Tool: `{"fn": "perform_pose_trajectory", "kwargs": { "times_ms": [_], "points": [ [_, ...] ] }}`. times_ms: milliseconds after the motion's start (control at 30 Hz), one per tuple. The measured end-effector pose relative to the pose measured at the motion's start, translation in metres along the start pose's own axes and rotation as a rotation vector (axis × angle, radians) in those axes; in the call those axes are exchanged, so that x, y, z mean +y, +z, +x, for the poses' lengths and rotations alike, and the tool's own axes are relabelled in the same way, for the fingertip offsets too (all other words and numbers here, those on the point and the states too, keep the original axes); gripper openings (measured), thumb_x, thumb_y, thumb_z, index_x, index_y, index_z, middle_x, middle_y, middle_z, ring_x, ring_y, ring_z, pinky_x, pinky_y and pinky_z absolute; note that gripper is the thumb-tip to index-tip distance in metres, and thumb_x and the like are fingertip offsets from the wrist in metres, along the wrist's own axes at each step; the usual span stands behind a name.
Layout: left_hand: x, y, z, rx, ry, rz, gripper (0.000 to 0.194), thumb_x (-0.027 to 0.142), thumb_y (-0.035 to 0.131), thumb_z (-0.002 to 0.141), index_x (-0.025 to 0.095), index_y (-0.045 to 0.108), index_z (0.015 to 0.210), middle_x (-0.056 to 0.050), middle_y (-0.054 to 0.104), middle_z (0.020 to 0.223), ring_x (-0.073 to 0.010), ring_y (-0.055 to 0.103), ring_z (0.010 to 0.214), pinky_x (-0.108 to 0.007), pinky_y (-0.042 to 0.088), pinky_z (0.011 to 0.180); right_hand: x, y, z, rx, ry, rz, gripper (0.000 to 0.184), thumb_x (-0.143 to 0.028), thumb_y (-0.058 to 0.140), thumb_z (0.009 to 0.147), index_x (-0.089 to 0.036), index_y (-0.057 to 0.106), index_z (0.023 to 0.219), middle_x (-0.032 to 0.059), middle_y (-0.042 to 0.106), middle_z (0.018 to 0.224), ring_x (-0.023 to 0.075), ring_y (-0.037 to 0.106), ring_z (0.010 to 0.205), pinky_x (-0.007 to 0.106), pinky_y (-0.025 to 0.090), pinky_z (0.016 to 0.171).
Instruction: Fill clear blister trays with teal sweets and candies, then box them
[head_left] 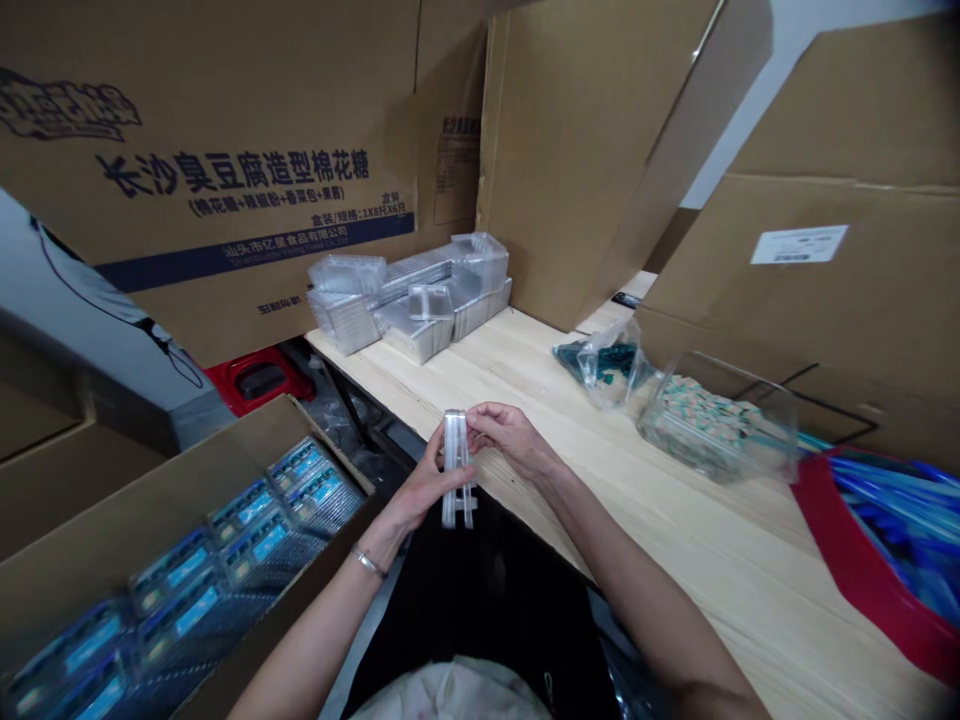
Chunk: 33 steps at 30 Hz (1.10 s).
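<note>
Plastic pieces [452, 500], clear and seen edge-on as a narrow bundle, are held at the near edge of the tabletop [525, 370], in front of dark clothing [487, 600]. They are gripped by the fingers of the left hand [421, 490], with the thumb laid across the near side. At their upper right edge the fingers of the right hand [516, 440] are drawn together; whether anything is pinched by them cannot be told. A bracelet [369, 562] is worn on the left wrist.

Farther back, clear cases [416, 335] are stacked in rows, with a printed carton [262, 120] standing behind them. To the right, a transparent bag [615, 365] with dark green contents is set just beside a clear tub [776, 455], in which small beige and green pieces [705, 410] are heaped. Nearer on that side, blue items [892, 520] are held in a red container [840, 540]. On the left, blue-labelled packs [259, 545] are lined up inside an open cardboard box [150, 500], and a red stool [262, 385] is partly hidden beyond it.
</note>
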<state>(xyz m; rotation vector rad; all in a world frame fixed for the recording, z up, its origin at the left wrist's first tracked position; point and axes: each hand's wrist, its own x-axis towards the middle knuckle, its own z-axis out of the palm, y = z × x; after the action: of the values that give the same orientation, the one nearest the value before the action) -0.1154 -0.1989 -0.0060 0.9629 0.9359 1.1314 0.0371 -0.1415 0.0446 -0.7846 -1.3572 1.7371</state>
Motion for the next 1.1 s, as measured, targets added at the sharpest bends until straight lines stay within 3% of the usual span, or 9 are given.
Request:
{"fn": "perform_pose_trajectory", "kwargs": {
  "times_ms": [200,467,767,933,1100],
  "points": [
    [0.001,0.0,0.0,0.007,-0.014,0.011,0.091,0.024,0.075,0.065,0.025,0.028,0.143,-0.012,0.055,0.127,-0.0276,0.049,0.117,-0.042,0.036,0.1,-0.001,0.0,0.0,-0.02,0.01,0.03,0.024,-0.036,0.067,0.075,-0.013,0.062,0.079,0.0007,0.064,0.068,0.0102,0.06,0.059,0.024,0.048,0.061],
    [0.002,0.001,-0.001,0.018,-0.007,0.007,0.086,0.022,0.075,0.065,0.028,0.034,0.14,-0.01,0.047,0.136,-0.026,0.05,0.114,-0.043,0.038,0.098,0.0,-0.001,0.001,-0.027,0.007,0.036,0.025,-0.037,0.068,0.073,-0.013,0.062,0.078,0.0006,0.064,0.067,0.0097,0.059,0.058,0.024,0.048,0.06],
    [-0.001,0.001,0.0,0.031,-0.024,-0.01,0.086,0.021,0.075,0.064,0.027,0.033,0.14,-0.01,0.054,0.127,-0.0244,0.054,0.109,-0.043,0.038,0.098,0.002,0.002,0.006,0.049,0.032,0.033,0.02,-0.033,0.067,0.07,-0.014,0.06,0.073,-0.0004,0.063,0.061,0.0088,0.057,0.052,0.022,0.047,0.055],
    [-0.001,0.001,0.0,0.027,0.008,0.004,0.081,0.024,0.073,0.067,0.027,0.035,0.138,-0.009,0.048,0.134,-0.0241,0.051,0.113,-0.042,0.036,0.099,0.0,0.008,0.007,0.119,0.057,-0.014,0.015,-0.027,0.067,0.066,-0.014,0.059,0.069,-0.0016,0.061,0.056,0.0083,0.056,0.049,0.021,0.046,0.051],
    [0.002,0.003,0.001,0.038,0.039,-0.002,0.073,0.026,0.07,0.071,0.024,0.037,0.136,-0.009,0.054,0.128,-0.0236,0.047,0.118,-0.04,0.033,0.101,0.004,0.011,0.009,0.127,0.054,-0.038,0.019,-0.027,0.069,0.064,-0.014,0.061,0.074,-0.0022,0.061,0.057,0.0084,0.056,0.052,0.022,0.048,0.055]
  ]
}}
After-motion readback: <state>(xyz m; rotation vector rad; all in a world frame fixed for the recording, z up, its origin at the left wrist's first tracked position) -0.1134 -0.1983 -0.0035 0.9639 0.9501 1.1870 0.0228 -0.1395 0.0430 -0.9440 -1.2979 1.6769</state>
